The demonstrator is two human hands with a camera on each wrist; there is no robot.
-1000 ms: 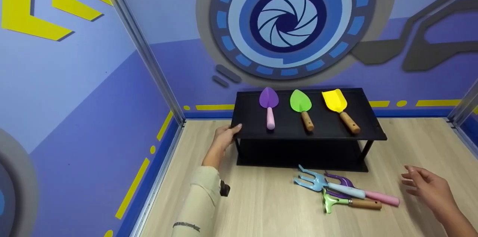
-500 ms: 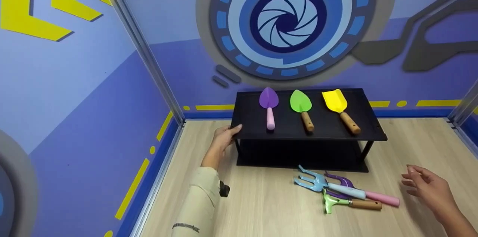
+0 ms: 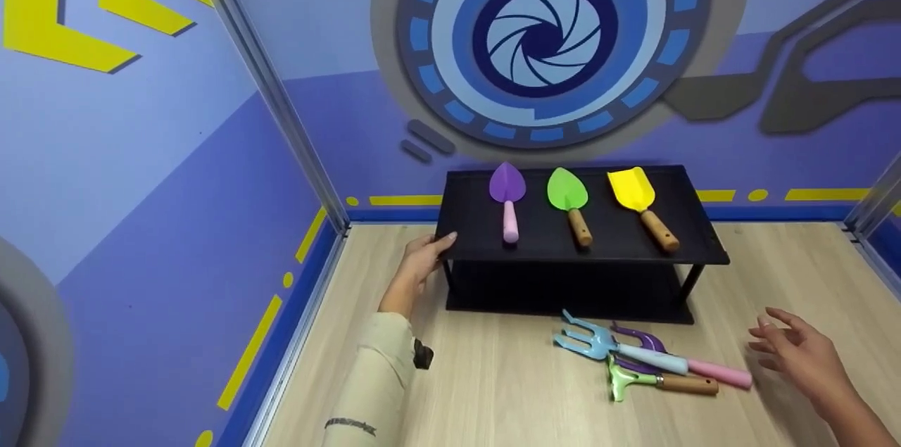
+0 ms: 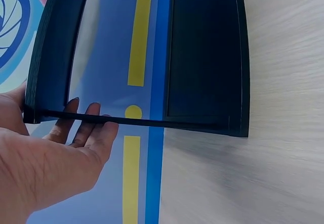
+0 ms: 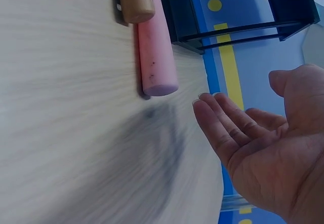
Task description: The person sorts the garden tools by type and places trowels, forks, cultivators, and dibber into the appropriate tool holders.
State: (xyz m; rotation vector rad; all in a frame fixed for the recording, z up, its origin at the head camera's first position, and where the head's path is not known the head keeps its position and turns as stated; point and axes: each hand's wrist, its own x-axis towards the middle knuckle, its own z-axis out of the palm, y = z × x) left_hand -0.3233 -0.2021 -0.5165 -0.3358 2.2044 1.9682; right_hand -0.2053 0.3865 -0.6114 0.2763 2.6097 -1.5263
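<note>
Seems to steady the black rack [image 3: 542,225] near the desk's [image 3: 493,391] back edge, with left grip [image 3: 421,258] clasped on its front-left corner and right grip [image 3: 806,354] released, and likely needs next to reach the blue hand fork [image 3: 637,354] before its front-right corner.

Left arm, on the side of the bench [image 3: 493,391] by its left edge: light beige cloth sleeve [image 3: 376,380], tubular with soft creases, cuff [image 3: 386,331] looks folded back into a wide band short of the bare left hand [image 3: 421,258], plus a small angular black piece [image 3: 423,355] jutting from the cuff toward the bench's right edge, detail too small to read. Farther up the sleeve, a narrow dark strip [image 3: 351,425] with ragged ends runs crosswise, can't tell tape from print. Right hand [image 3: 802,352], by the bench's right edge: bare, visible forearm too.
</note>
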